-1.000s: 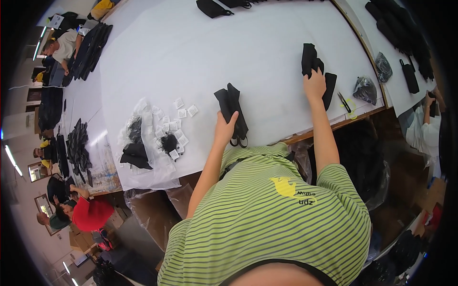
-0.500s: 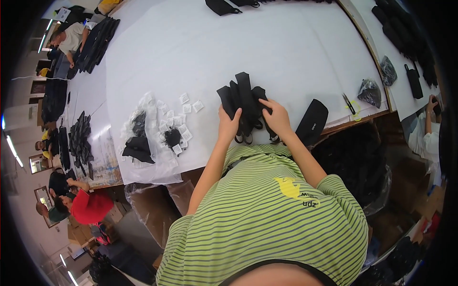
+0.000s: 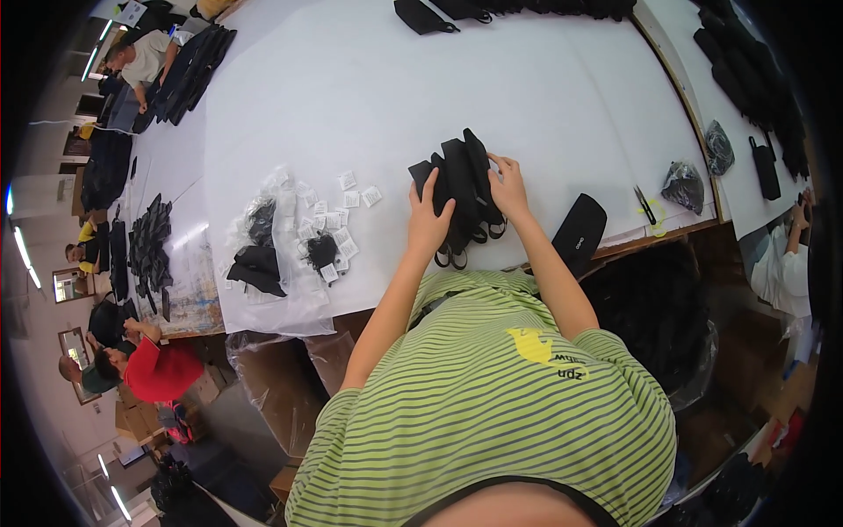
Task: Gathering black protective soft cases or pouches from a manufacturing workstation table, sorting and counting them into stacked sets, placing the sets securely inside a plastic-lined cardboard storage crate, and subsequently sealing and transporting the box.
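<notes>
Several slim black fabric pouches (image 3: 458, 189) stand bunched side by side on the white table in front of me, their small dark loops toward my body. My left hand (image 3: 428, 218) presses against the bundle's left side, thumb and fingers along the outer pouch. On the opposite side my right hand (image 3: 507, 186) grips the outermost pouch near its upper end. Between them the pouches are squeezed together. To the right of my right hand lies a single black pouch (image 3: 580, 230) with a small light mark.
Small white tags (image 3: 338, 224), a dark clump of cords (image 3: 321, 253) and clear plastic (image 3: 283, 299) lie at the left. Black tweezers (image 3: 645, 206) and a bagged dark bundle (image 3: 683, 187) are near the right edge. More black pouches (image 3: 423, 16) line the far side. Other people work at the left.
My right hand has shifted up along the bundle, and the right-hand pouches now stand straighter and closer to the others. My left hand's fingers have spread onto the left pouches.
</notes>
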